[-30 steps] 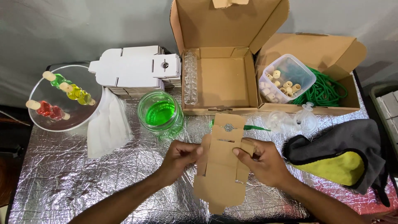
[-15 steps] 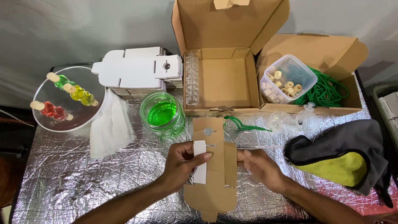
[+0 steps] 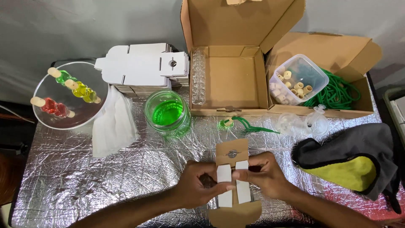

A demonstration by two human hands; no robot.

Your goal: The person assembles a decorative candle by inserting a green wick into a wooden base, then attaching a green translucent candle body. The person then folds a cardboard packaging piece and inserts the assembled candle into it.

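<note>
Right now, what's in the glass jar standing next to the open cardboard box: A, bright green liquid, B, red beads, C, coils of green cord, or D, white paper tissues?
A: the glass jar on the foil-covered table, left of the open cardboard box, holds bright green liquid, while the green cord lies in the other box behind the plastic tub.

Table cover (image 3: 105, 177): crinkled silver foil, shiny.
Box blank (image 3: 233, 181) in my hands: matt brown cardboard, white inner flaps.
Jar (image 3: 167, 113): clear glass, glossy green liquid.
Cloth (image 3: 358, 162): soft grey and yellow fabric.
Open boxes (image 3: 228, 80): plain matt cardboard.
</note>
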